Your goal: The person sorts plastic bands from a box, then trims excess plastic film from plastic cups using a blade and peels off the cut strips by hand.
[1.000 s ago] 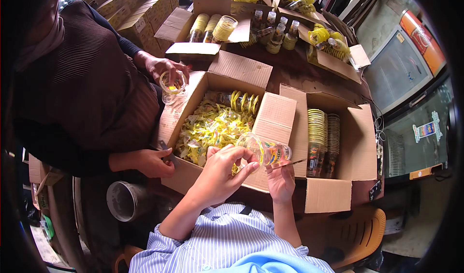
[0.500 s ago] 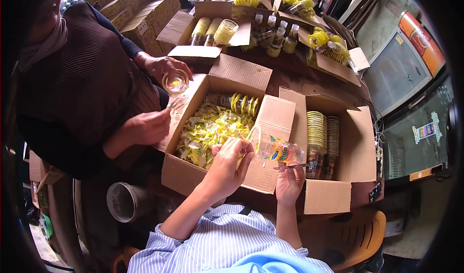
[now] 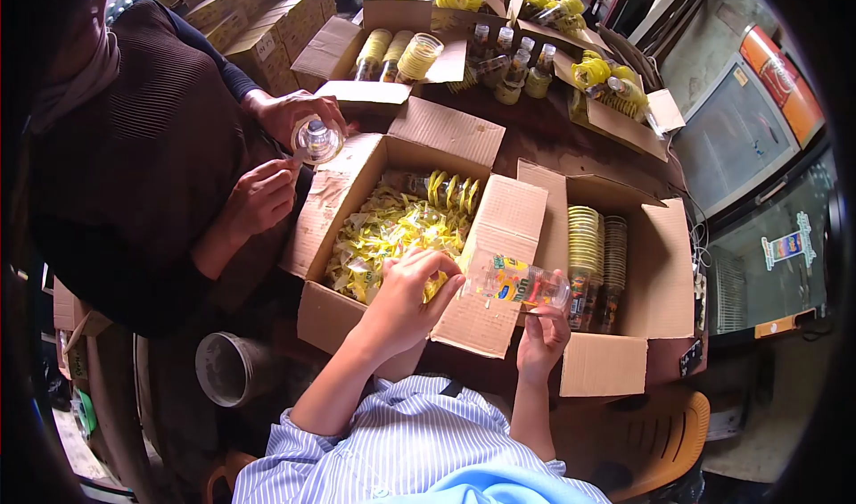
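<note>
A clear plastic cup (image 3: 517,281) with yellow, green and red print lies sideways above the middle carton's flap. My right hand (image 3: 542,342) grips its base end from below; a thin dark blade edge shows between those fingers and the cup. By the cup's left end is my left hand (image 3: 412,301), thumb and fingers pinched together; anything between them is too small to make out. Beneath this hand, the open carton (image 3: 343,330) holds a heap of yellow and clear plastic scraps (image 3: 392,236), with several yellow-rimmed cups (image 3: 452,192) at its back.
On the right, another carton (image 3: 664,272) contains stacked cups (image 3: 585,245). At left a co-worker's hands (image 3: 267,196) hold a clear cup (image 3: 318,140) and a small blade. More cartons (image 3: 334,53) of cups stand behind. A bucket (image 3: 223,370) sits lower left, an orange chair (image 3: 669,433) lower right.
The yellow rim strip stretched between my left hand and the cup no longer shows there. My right hand and the cup have shifted slightly right. The co-worker's hands have come together at their cup.
</note>
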`<action>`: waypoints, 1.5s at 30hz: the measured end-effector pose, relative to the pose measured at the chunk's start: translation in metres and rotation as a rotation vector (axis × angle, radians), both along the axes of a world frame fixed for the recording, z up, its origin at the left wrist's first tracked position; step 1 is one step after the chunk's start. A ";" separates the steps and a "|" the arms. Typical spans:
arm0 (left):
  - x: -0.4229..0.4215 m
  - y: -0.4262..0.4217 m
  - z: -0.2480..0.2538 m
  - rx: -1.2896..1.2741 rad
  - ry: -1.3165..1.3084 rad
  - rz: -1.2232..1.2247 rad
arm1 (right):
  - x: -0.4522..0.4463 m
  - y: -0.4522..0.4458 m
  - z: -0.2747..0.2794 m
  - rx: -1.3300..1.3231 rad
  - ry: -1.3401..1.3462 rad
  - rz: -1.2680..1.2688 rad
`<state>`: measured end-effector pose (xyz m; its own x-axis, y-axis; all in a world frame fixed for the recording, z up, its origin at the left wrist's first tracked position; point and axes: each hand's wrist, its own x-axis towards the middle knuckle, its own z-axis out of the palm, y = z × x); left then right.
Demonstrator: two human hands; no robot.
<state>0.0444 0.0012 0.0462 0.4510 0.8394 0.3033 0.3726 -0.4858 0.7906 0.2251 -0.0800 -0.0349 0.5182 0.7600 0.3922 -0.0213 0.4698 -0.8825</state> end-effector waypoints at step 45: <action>0.005 0.021 -0.019 0.223 -0.281 -0.332 | 0.012 0.014 -0.014 0.006 0.721 0.464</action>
<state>0.0492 0.0225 0.0276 0.5583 0.5648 0.6077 -0.0439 -0.7113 0.7015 0.2368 -0.0656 -0.0491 0.2791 0.9560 0.0908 -0.7678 0.2789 -0.5768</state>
